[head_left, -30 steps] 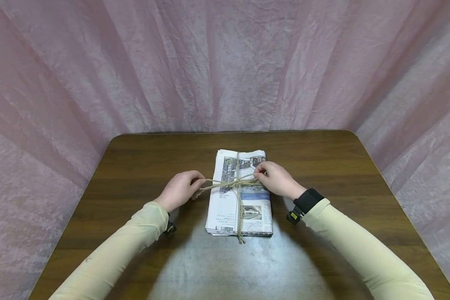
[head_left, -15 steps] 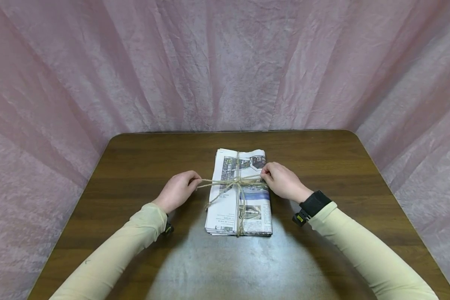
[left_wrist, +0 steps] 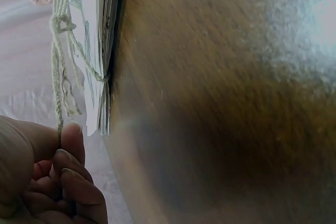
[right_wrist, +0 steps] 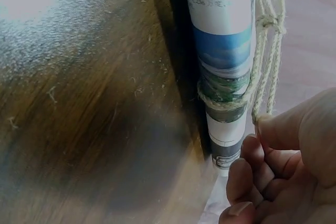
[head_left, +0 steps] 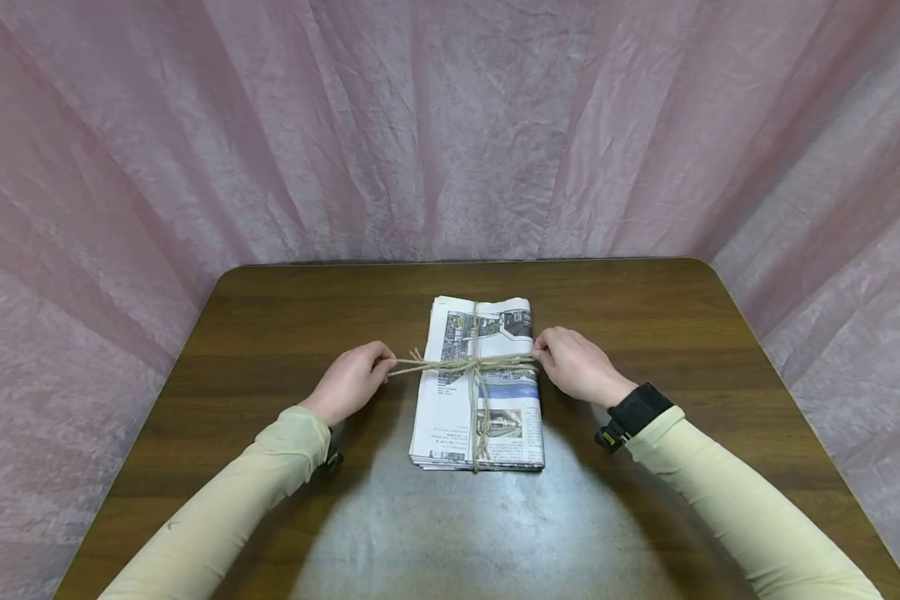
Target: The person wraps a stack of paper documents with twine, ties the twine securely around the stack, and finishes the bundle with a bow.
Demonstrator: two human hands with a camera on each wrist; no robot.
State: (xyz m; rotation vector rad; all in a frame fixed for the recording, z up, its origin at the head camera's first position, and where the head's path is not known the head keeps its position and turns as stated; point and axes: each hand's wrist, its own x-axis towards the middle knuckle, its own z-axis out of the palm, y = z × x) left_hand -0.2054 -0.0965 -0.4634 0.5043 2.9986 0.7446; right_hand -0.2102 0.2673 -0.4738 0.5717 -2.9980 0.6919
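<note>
A stack of folded newspapers (head_left: 442,421) lies on the table, wrapped crosswise with natural twine (head_left: 475,333). The twine meets in a knot (head_left: 474,363) over the middle of the stack, and loose ends hang toward its near edge. My left hand (head_left: 347,382), just off the stack's left side, pinches a twine loop (left_wrist: 56,87) between thumb and forefinger. On the right side, my right hand (head_left: 579,365) pinches another loop (right_wrist: 273,77) the same way. Both loops stretch sideways from the knot. In the right wrist view, one strand wraps around the folded edge (right_wrist: 223,51) of the papers.
The brown wooden table (head_left: 307,304) has rounded far corners and a bright glare near its front. Pink curtains (head_left: 450,133) hang behind it and along both sides. A black wrist strap (head_left: 640,408) sits on the right wrist.
My hands have moved apart, the right one farther to the right and the left slightly left. The loops now run straighter, and a loose end has shifted from below the left loop to above it.
</note>
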